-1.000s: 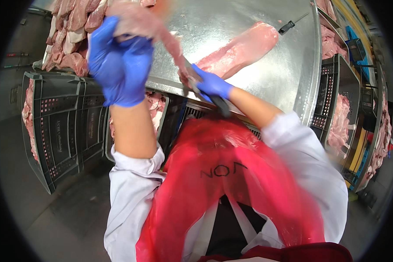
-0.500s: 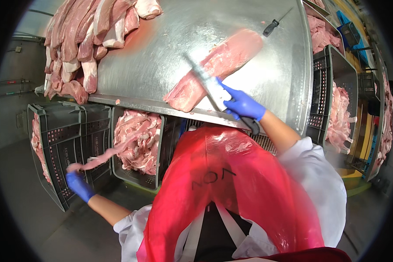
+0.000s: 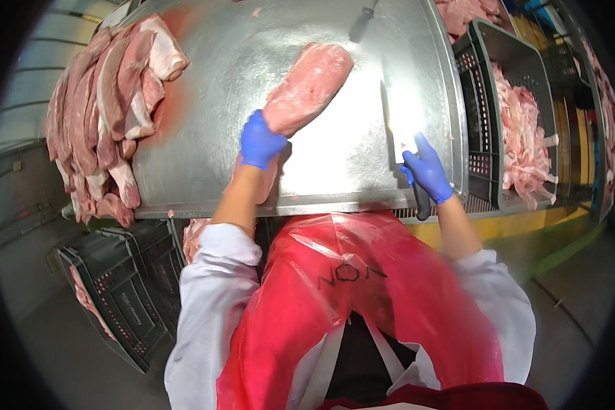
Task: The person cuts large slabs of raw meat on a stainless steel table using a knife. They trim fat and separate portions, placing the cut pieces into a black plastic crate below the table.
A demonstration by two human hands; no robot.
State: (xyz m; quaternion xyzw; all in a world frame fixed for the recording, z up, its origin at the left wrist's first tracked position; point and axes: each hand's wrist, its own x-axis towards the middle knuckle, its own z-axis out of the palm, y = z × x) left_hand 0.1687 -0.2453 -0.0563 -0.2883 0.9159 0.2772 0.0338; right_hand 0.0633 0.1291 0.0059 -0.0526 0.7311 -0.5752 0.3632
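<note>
A long, trimmed pork loin (image 3: 312, 85) lies at a slant across the steel table (image 3: 212, 147), its near end partly hidden by my left arm. Blue-gloved, my left hand (image 3: 260, 141) is closed over the loin's middle. My right hand (image 3: 427, 171), in a blue glove too, grips a knife (image 3: 422, 203) by its black handle. The long blade points away from me, to the right of the loin and apart from it. Glare washes out part of the blade. Near the table's far side lies a second, black-handled tool (image 3: 362, 24), blurred.
Uncut loins (image 3: 106, 102) are heaped at the table's left. A grey crate (image 3: 485, 102) of meat trimmings (image 3: 524, 137) stands against the right edge. Below the left edge are more dark crates (image 3: 126, 294). Small scraps lie on the steel.
My left hand has let go of a strip of meat over the left crates and moved up onto the loin. My right hand has carried the knife rightward, off the loin. The view has shifted.
</note>
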